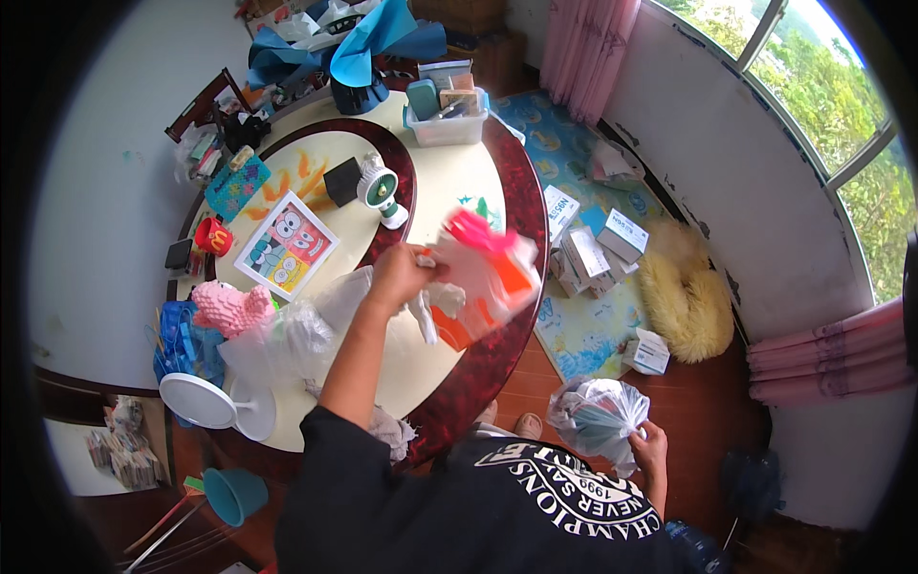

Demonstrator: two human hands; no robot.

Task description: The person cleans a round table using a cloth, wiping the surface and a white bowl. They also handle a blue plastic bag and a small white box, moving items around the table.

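My left hand [404, 277] is closed on some crumpled white tissue and a white-and-orange bag or packet [480, 294] with a pink part, blurred, above the right side of the round table [527, 208]. At the lower right, my right hand [649, 443] grips the gathered neck of a clear plastic bag [599, 420] with mixed contents, held over the floor. Clear plastic wrap [297, 333] lies on the table left of my left forearm. Beyond it is a white framed cartoon picture [287, 245]. A small white-and-green fan [384, 197] stands near a black box [343, 182].
A clear storage box [448, 129] stands at the table's far edge. A pink knitted item [231, 308] and a round white mirror or lamp [199, 400] are at the left. White cartons [587, 252] and yellow fur [688, 308] lie on the floor, right. A teal bucket [235, 496] stands lower left.
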